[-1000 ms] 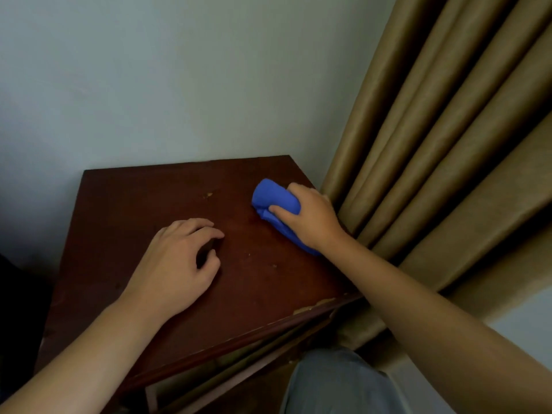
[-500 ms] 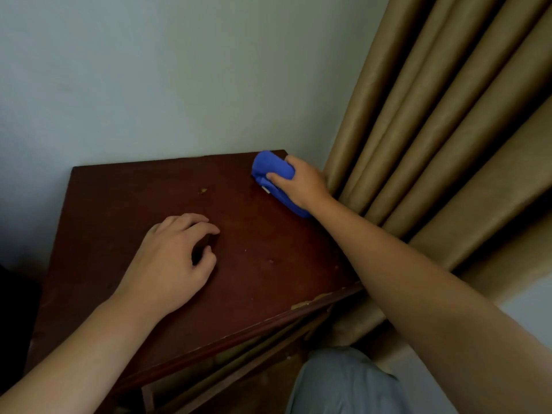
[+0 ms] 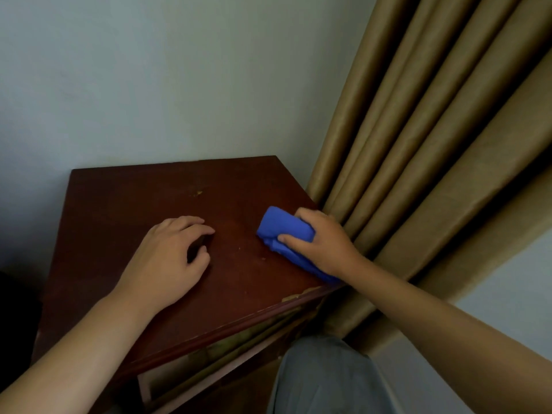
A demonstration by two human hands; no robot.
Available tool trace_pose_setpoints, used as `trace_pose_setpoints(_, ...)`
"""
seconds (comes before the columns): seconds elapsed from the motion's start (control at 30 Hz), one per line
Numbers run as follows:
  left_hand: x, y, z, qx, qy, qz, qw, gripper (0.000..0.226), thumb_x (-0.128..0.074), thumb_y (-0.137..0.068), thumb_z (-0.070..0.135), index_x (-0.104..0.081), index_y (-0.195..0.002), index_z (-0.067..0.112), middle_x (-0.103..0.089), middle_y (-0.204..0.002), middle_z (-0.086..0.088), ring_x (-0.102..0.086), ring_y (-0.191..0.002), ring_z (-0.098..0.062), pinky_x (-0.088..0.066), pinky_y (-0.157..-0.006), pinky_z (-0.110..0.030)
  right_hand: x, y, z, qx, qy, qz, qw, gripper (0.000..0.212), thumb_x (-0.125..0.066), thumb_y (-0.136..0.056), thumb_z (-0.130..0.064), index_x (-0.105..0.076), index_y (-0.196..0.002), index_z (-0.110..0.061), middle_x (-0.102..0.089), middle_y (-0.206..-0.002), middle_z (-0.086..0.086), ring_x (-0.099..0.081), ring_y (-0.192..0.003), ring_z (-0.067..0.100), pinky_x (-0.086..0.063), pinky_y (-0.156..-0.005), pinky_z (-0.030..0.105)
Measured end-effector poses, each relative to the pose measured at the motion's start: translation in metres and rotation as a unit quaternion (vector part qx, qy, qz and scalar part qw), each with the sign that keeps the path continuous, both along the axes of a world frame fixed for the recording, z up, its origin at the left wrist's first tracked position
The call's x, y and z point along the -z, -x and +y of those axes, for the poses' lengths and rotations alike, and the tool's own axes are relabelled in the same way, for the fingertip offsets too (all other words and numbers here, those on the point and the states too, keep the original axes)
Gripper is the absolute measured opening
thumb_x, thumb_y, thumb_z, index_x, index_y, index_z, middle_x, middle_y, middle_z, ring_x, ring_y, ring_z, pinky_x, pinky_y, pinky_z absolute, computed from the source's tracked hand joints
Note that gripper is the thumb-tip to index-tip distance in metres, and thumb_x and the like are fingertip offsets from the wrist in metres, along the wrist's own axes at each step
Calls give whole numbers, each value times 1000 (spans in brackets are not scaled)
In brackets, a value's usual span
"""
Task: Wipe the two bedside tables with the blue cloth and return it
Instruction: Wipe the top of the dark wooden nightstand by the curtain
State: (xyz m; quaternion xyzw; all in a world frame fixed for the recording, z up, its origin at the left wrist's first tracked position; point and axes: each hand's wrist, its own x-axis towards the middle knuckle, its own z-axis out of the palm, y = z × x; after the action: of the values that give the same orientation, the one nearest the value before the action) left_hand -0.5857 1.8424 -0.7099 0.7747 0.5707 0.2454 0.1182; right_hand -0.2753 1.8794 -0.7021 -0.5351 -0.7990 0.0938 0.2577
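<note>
The right hand clamped its fingers round the blue cloth near the bench's right edge; left hand rested loosely curled, holding nothing; firm overlapping strokes would suit best

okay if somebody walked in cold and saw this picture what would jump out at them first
The bright blue cloth stands out most, bunched under the right hand near the right edge of the dark wooden bedside table. Next, the left hand rests on the tabletop's middle, fingers loosely curled and holding nothing. Tan curtains hang in heavy folds right beside the table.
</note>
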Motion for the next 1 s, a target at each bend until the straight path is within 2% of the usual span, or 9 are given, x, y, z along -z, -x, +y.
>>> trace_pose_setpoints(0.13, 2, -1, 3, -2, -8, -9, 1000, 37, -57, -95, 33, -64, -130, 32, -55, -141, 11, -46, -132, -13, -36, -115, -41, 3, -12, -11, -16, 14, 8, 1000, 33, -69, -91, -58, -49, -81, -35, -54, -77, -11, -55, -78, 9, -44, -70, 38)
trace_pose_setpoints(0.23, 5, 0, 4, -1, -10, -4, 1000, 37, -56, -94, 34, -64, -130, 33, -55, -140, 12, -46, -130, -12, -37, -114, -40, 6, -10, 16, -19, 17, 31, 999, 34, -72, -91, -56, -51, -81, -31, -54, -75, -8, -57, -75, 10, -44, -67, 36)
trace_pose_setpoints(0.33, 4, 0, 5, -2, -8, 1, 1000, 37, -56, -94, 34, -64, -130, 33, -55, -140, 12, -46, -129, -12, -37, -114, -40, 6, -8, 62, 21, 23, 65, 997, 36, -76, -90, -49, -54, -80, -22, -56, -71, -3, -58, -70, 14, -45, -66, 38)
trace_pose_setpoints(0.47, 3, -2, 3, -5, -5, 3, 1000, 37, -56, -94, 34, -64, -130, 32, -55, -140, 11, -46, -128, -13, -38, -113, -41, 4, 4, 125, 93, 27, 62, 993, 42, -75, -91, -49, -44, -71, -29, -49, -66, -8, -48, -65, 14, -31, -64, 33)
trace_pose_setpoints(0.57, 2, -2, 2, -7, -2, 5, 1000, 37, -56, -95, 34, -64, -130, 32, -54, -140, 11, -46, -129, -13, -38, -113, -42, 6, 13, 144, 120, 23, 39, 992, 44, -70, -93, -52, -38, -71, -30, -46, -68, -10, -50, -73, 22, -30, -67, 32)
trace_pose_setpoints(0.67, 0, -2, 0, -6, 0, 1, 1000, 36, -56, -95, 32, -64, -130, 32, -54, -140, 11, -47, -127, -13, -39, -112, -42, 6, 13, 129, 123, 5, 17, 992, 42, -67, -93, -54, -39, -72, -31, -45, -69, -11, -52, -74, 23, -31, -67, 33)
trace_pose_setpoints(0.77, -1, -3, -1, -6, 2, 3, 1000, 36, -57, -95, 31, -64, -131, 32, -54, -141, 10, -47, -127, -14, -39, -112, -42, 3, 13, 91, 104, -19, -17, 994, 37, -65, -93, -56, -51, -82, -24, -54, -75, -7, -59, -81, 27, -43, -73, 42)
trace_pose_setpoints(0.83, -2, -3, -2, -5, 2, 0, 1000, 36, -57, -95, 31, -64, -130, 31, -55, -140, 10, -47, -128, -14, -39, -112, -41, 3, 12, 55, 70, -27, -23, 997, 37, -62, -93, -58, -50, -84, -24, -56, -80, -6, -59, -83, 25, -46, -78, 46)
trace_pose_setpoints(1.0, -1, -2, -1, -6, -1, -4, 1000, 36, -58, -95, 31, -65, -130, 30, -55, -140, 10, -47, -129, -14, -37, -113, -41, 11, -1, -24, 19, -39, -34, 998, 31, -57, -94, -63, -42, -86, -37, -49, -79, -13, -50, -79, 13, -38, -73, 39)
